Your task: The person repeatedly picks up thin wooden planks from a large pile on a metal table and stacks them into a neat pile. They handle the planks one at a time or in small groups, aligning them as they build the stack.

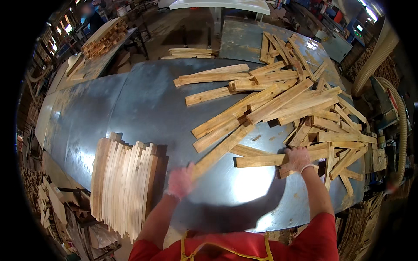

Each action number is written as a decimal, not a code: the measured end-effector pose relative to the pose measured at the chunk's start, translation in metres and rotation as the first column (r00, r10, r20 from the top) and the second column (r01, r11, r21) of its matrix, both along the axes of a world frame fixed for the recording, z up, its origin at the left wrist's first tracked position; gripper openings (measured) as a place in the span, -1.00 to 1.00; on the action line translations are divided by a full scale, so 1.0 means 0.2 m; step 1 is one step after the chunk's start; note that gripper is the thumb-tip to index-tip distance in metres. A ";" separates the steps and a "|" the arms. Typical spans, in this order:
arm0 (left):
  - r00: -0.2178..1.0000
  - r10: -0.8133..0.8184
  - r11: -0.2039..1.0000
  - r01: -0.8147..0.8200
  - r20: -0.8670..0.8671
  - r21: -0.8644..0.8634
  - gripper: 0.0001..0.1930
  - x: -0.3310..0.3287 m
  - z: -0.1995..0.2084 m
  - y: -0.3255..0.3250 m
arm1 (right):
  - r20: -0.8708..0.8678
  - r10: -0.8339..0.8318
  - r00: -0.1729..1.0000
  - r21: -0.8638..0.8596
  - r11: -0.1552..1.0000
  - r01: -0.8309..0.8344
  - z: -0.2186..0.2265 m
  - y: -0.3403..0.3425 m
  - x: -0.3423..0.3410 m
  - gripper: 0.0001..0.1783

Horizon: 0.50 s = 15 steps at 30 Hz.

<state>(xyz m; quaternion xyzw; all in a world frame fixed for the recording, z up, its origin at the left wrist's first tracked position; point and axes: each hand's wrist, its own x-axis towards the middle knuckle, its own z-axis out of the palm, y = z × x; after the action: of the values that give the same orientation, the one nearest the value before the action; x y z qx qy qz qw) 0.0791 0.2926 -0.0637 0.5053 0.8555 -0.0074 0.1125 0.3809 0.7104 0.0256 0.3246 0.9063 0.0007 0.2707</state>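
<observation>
At the near end of a long wooden board [224, 150], my left hand [180, 180] is closed round the wood. That board slants up and right, its far end by the loose pile. My right hand [298, 160] lies over another wooden board [260, 161] at the pile's near edge, fingers curled down on it. A short piece of wood sticks out beneath that hand. The loose boards [300, 102] lie crisscrossed on the right side of the metal table [143, 100]. To the left of my left hand, a row of boards [124, 178] stands packed side by side.
Three boards or so [213, 76] lie apart at the table's far middle. Beyond the far edge is a low stack of planks [189, 53]. A side table with stacked wood [104, 39] and a person stand far left. Ribbed hoses [374, 61] hang at the right.
</observation>
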 end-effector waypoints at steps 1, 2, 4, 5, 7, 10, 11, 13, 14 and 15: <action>0.988 0.083 0.996 -0.085 0.131 0.003 -0.14 0.10 -0.01 -0.08 | -0.012 -0.006 1.000 -0.020 1.000 0.006 -0.04 -0.04 0.04 -0.01; 0.952 0.165 0.985 -0.170 0.260 -0.003 -0.21 0.19 0.00 -0.16 | -0.024 -0.011 1.000 -0.038 0.999 0.010 -0.10 -0.09 0.08 -0.03; 0.821 0.263 0.945 -0.325 0.506 0.036 -0.37 0.32 0.18 -0.35 | -0.113 -0.065 0.992 -0.051 0.997 0.059 -0.15 -0.21 0.08 -0.08; 0.791 0.301 0.926 -0.375 0.532 0.034 -0.44 0.36 0.19 -0.48 | -0.142 -0.118 0.983 -0.125 0.987 0.101 -0.07 -0.33 -0.01 -0.08; 0.721 0.359 0.885 -0.465 0.593 0.030 -0.56 0.43 0.20 -0.72 | -0.232 -0.233 0.944 -0.290 0.943 0.162 0.02 -0.55 -0.12 -0.11; 0.816 0.430 0.852 -0.508 0.387 0.126 -0.68 0.45 0.23 -1.04 | -0.393 -0.594 0.702 -0.706 0.684 0.184 -0.03 -0.93 -0.31 -0.22; 0.891 0.358 0.853 -0.434 0.279 0.289 -0.67 0.43 0.20 -1.16 | -0.373 -0.614 0.696 -0.775 0.619 0.130 -0.04 -1.05 -0.40 -0.28; 0.914 0.405 0.833 -0.384 0.034 0.399 -0.61 0.41 0.09 -1.38 | -0.252 -0.836 0.486 -0.956 0.295 0.011 -0.48 -1.23 -0.50 -0.39; 0.899 0.429 0.826 -0.350 -0.089 0.442 -0.58 0.41 0.05 -1.48 | -0.115 -0.892 0.437 -0.991 0.131 0.008 -0.51 -1.39 -0.60 -0.41; 0.870 0.486 0.835 -0.435 -0.080 0.337 -0.47 0.41 0.04 -1.55 | -0.031 -0.920 0.390 -1.000 0.030 -0.008 -0.52 -1.53 -0.69 -0.41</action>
<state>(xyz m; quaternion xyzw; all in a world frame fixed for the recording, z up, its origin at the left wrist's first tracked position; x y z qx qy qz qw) 0.1613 -0.0180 -0.0551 0.2926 0.9488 0.1125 -0.0396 0.2436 0.4050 -0.0777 0.3830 0.5250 -0.7600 -0.0104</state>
